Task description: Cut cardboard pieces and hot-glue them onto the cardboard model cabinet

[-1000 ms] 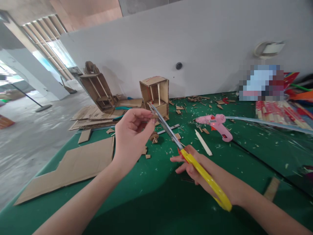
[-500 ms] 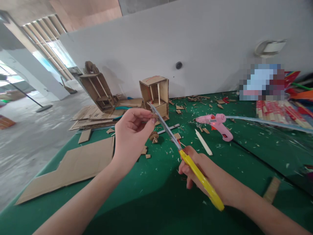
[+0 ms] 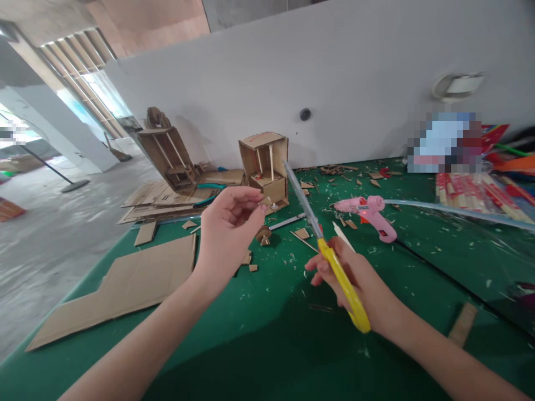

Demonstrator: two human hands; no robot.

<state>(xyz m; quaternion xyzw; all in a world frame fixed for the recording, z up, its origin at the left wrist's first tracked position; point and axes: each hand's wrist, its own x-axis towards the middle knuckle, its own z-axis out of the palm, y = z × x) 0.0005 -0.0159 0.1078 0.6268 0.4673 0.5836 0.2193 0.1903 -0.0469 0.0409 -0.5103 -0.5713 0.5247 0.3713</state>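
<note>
My left hand point(image 3: 228, 231) is raised over the green table point(image 3: 259, 334), its fingertips pinched on a tiny cardboard piece point(image 3: 264, 201). My right hand point(image 3: 355, 278) grips the yellow handles of a pair of scissors point(image 3: 324, 248). The closed blades point up and away, to the right of the cardboard piece and apart from it. Behind the hands stands a small open cardboard box model point(image 3: 264, 165).
A pink glue gun point(image 3: 368, 214) and a white glue stick point(image 3: 341, 234) lie right of the scissors. A large flat cardboard sheet point(image 3: 121, 284) lies at left, with stacked cardboard and another model point(image 3: 167, 159) behind it. Scraps litter the table. Packaged sticks point(image 3: 476, 195) lie far right.
The scissors have swung away to the right, off the small piece in my left hand, and the blades have closed. My left hand has stayed nearly in place.
</note>
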